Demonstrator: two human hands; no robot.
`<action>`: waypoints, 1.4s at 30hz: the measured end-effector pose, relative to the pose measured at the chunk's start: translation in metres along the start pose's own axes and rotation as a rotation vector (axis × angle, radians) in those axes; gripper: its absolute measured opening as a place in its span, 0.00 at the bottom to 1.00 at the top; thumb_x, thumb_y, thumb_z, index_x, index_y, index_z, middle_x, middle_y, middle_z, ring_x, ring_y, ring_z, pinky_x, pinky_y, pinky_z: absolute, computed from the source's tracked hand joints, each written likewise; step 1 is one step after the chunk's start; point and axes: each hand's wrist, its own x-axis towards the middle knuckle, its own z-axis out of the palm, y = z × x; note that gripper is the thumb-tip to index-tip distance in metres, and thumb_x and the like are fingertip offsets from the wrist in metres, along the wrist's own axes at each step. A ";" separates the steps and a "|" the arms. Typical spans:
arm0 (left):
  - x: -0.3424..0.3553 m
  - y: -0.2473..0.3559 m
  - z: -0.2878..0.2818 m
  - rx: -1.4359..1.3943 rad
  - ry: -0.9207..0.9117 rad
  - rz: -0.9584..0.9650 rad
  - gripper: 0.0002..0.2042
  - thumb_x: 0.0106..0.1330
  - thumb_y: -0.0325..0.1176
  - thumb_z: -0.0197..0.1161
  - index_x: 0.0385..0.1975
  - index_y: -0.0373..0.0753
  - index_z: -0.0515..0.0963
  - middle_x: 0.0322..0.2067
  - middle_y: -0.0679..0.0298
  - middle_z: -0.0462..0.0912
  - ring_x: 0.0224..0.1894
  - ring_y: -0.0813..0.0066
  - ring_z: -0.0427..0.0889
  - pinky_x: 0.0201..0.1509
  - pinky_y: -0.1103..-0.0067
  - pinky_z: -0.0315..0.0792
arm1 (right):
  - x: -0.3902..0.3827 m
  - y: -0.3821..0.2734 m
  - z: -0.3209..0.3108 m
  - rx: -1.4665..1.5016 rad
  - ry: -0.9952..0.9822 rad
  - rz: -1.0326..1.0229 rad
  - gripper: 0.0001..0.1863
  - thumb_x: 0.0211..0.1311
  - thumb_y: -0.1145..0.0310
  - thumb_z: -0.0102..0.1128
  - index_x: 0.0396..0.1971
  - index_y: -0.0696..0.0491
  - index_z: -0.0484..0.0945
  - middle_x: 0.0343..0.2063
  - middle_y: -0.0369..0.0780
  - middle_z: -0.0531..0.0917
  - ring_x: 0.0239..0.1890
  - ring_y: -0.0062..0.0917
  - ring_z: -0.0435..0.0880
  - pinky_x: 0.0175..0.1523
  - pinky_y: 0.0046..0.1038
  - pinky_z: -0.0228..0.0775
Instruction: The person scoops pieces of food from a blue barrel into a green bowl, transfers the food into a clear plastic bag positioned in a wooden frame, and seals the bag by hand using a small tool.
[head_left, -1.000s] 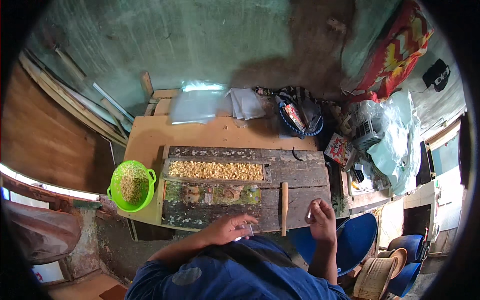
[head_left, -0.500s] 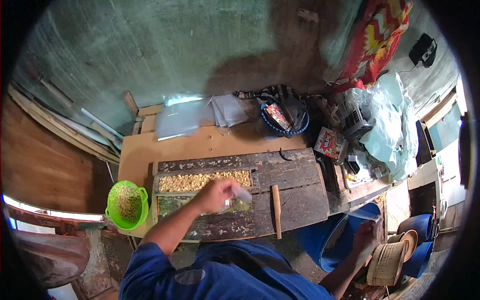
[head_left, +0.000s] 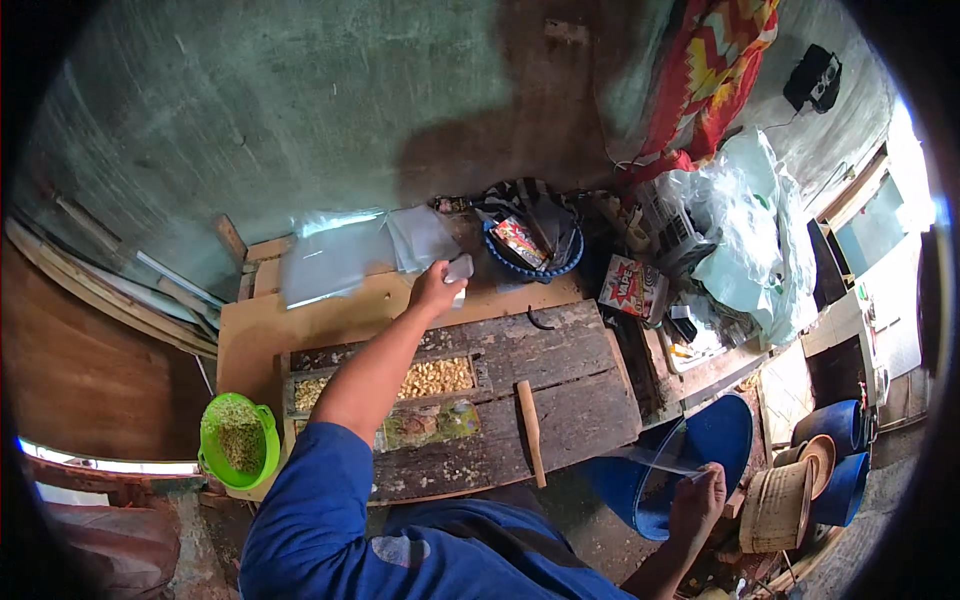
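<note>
My left hand [head_left: 434, 291] is stretched out over the back of the table, fingers closed on a small whitish translucent piece [head_left: 459, 270] whose kind I cannot make out. Stacked clear plastic sheets [head_left: 335, 262] lie just to its left. Under my left forearm, a long wooden frame [head_left: 483, 372] holds pale chopped bits [head_left: 437, 378], partly hidden by the arm. Low on the right, my right hand [head_left: 697, 503] pinches a thin clear plastic sheet [head_left: 655, 460] in front of a big blue tub [head_left: 722, 440].
A green colander [head_left: 268, 462] of pale grains stands at the table's left end. A wooden stick [head_left: 530, 430] lies on the dark board [head_left: 575, 400]. Behind are a blue basket [head_left: 535, 273] and a red-and-white box [head_left: 630, 288]; plastic bags [head_left: 750, 230] pile up at right.
My left hand has moved from above the wooden frame to the back of the table, keeping the whitish piece. My right hand remains by the blue tub with its sheet. The view has shifted slightly.
</note>
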 end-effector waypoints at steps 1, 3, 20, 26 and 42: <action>-0.005 -0.013 -0.004 0.024 0.033 0.011 0.27 0.62 0.44 0.65 0.59 0.39 0.70 0.53 0.47 0.77 0.57 0.53 0.76 0.59 0.65 0.70 | 0.000 0.004 0.005 -0.015 -0.055 0.034 0.09 0.72 0.62 0.55 0.37 0.52 0.74 0.26 0.29 0.76 0.22 0.10 0.69 0.25 0.16 0.62; -0.021 -0.008 -0.003 0.064 0.034 0.041 0.33 0.62 0.45 0.65 0.65 0.39 0.64 0.59 0.46 0.72 0.63 0.53 0.71 0.64 0.66 0.67 | -0.003 0.008 0.016 -0.009 -0.157 0.069 0.08 0.72 0.65 0.55 0.35 0.53 0.73 0.24 0.30 0.75 0.21 0.12 0.69 0.25 0.16 0.61; -0.289 0.097 -0.119 -0.873 -1.095 0.197 0.28 0.69 0.45 0.63 0.65 0.41 0.67 0.46 0.65 0.76 0.48 0.77 0.72 0.56 0.75 0.66 | -0.045 0.033 0.200 -0.681 -1.104 0.519 0.08 0.65 0.71 0.64 0.37 0.60 0.81 0.26 0.34 0.82 0.28 0.14 0.79 0.33 0.20 0.71; -0.295 0.048 -0.151 -0.715 -0.976 0.088 0.14 0.67 0.40 0.66 0.45 0.37 0.82 0.30 0.68 0.83 0.33 0.84 0.77 0.38 0.80 0.71 | -0.054 0.037 0.226 -0.630 -0.911 0.598 0.09 0.61 0.81 0.62 0.41 0.61 0.80 0.32 0.37 0.84 0.30 0.18 0.82 0.34 0.20 0.73; -0.316 -0.017 -0.234 -0.537 -0.177 -0.273 0.07 0.66 0.32 0.66 0.33 0.34 0.81 0.25 0.72 0.80 0.29 0.89 0.74 0.34 0.85 0.70 | 0.016 0.103 0.226 -0.666 -0.804 0.323 0.04 0.60 0.77 0.64 0.35 0.59 0.81 0.25 0.36 0.85 0.26 0.20 0.84 0.29 0.20 0.69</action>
